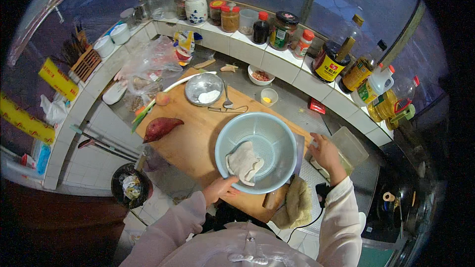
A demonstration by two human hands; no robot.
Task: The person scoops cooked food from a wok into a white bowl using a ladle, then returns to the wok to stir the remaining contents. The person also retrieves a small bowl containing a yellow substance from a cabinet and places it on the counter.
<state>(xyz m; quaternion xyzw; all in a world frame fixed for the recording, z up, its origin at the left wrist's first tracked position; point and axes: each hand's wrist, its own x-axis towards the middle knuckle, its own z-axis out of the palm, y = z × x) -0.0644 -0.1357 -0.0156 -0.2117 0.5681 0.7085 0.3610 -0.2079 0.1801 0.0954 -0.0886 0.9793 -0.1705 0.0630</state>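
A light blue plastic colander (280, 148) rests on the wooden cutting board (196, 137). Inside it lies a pale folded piece (243, 161); whether it is cloth or food I cannot tell. My left hand (221, 190) grips the colander's near rim, thumb on the edge. My right hand (326, 154) is over the board's right edge, beside a clear plastic container (347, 146), with its fingers bent; what they hold, if anything, is unclear. Partly under the colander lies a cleaver, its wooden handle (270, 200) showing next to a crumpled olive cloth (297, 205).
On the board are a purple sweet potato (161, 129), a scallion (146, 115), a metal bowl of white powder (204, 89) and a fork (227, 96). Behind stand a small cup with yolk (269, 97) and a white bowl (261, 75). Bottles and jars line the tiled ledge (245, 50).
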